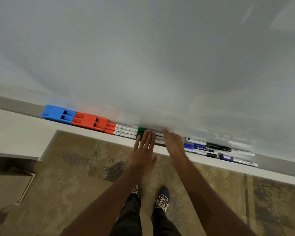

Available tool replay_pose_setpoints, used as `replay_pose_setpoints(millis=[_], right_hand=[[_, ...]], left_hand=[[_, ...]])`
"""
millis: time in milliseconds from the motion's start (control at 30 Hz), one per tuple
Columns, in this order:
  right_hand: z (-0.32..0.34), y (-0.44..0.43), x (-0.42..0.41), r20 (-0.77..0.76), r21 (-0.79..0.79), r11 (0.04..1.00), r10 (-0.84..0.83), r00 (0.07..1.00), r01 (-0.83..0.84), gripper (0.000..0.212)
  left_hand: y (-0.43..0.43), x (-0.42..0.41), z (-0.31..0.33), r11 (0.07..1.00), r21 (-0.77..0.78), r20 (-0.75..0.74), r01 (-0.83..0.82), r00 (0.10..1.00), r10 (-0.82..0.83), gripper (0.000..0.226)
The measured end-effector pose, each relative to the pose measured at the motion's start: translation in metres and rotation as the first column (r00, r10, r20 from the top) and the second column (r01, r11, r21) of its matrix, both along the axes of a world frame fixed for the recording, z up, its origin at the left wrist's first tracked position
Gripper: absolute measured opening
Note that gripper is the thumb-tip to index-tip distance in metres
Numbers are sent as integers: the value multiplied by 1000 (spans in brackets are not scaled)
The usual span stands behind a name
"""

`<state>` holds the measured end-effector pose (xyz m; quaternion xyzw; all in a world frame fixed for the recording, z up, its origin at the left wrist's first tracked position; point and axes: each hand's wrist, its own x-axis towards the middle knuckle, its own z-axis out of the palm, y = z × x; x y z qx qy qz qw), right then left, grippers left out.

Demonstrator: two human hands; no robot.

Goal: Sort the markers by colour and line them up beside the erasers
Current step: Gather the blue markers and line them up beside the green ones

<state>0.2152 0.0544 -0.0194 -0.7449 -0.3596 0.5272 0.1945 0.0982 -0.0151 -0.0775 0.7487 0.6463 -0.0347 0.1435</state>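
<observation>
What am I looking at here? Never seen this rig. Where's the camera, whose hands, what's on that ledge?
There is no robot: a person wears one wide-angle camera on the head, looking down, so you see their own arms, legs and shoes over a patterned carpet. The grey expanse above is a whiteboard; its tray runs across the picture.

On the tray, from the left: a blue eraser, an orange eraser, then orange-capped markers lying side by side, then green-capped markers. Further right lies an unsorted bunch of blue and black markers.

The left hand is flat, fingers spread, resting over the green markers. The right hand reaches to the tray beside it. Neither visibly grips anything; they seem to be nudging the green markers into line.
</observation>
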Motion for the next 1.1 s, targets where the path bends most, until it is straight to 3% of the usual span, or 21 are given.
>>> replay_pose_setpoints(millis=[167, 267, 400, 500, 633, 767, 933, 1100], right_hand=[[6, -4, 2, 0, 29, 999, 18, 1000, -18, 57], [11, -8, 8, 77, 98, 990, 92, 993, -99, 42], [27, -23, 36, 405, 246, 893, 257, 877, -376, 8], [26, -30, 72, 581, 266, 802, 309, 753, -534, 24], [15, -31, 126, 684, 234, 757, 318, 657, -610, 27], [0, -27, 163, 788, 176, 654, 354, 504, -736, 33], [-13, -22, 174, 842, 147, 559, 363, 400, -816, 29], [-18, -24, 180, 856, 198, 545, 309, 415, -815, 26]], left_hand=[[1, 3, 8, 1000, -9, -13, -4, 1000, 4, 86], [1, 5, 12, 1000, 5, -7, -9, 1000, 9, 84], [-1, 10, 17, 994, 104, 125, -40, 992, 27, 73], [-1, 21, 28, 986, 129, 285, -108, 956, 68, 67], [-4, 37, 36, 965, 128, 443, -228, 884, 150, 53], [-11, 55, 41, 943, 153, 546, -295, 821, 168, 41], [-17, 75, 43, 935, 62, 623, -350, 745, 238, 28], [-19, 100, 55, 821, -210, 722, -531, 482, 496, 24]])
